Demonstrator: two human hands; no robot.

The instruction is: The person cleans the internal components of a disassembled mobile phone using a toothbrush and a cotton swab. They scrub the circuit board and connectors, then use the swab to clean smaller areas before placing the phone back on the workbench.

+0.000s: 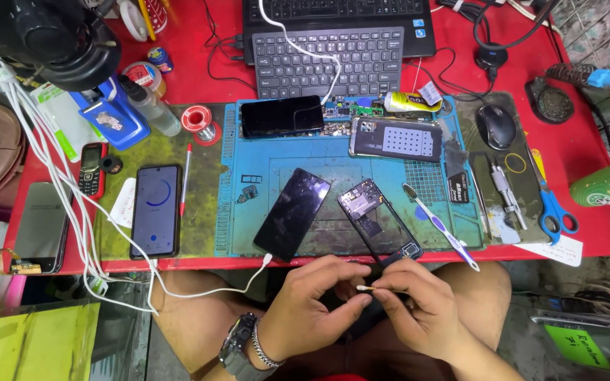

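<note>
My left hand and my right hand meet below the table's front edge, over my lap. Together their fingertips pinch a small white cotton swab. A watch and a chain bracelet sit on my left wrist. Just above the hands, on the blue work mat, lie a black phone screen plugged into a white cable and an opened phone frame with bare inner parts. A toothbrush rests to the right of the frame.
A red table holds a keyboard, laptop, mouse, blue scissors, green cup, solder spool, glue tube, another dark phone and a phone case. A lit phone lies on the left, with white cables hanging.
</note>
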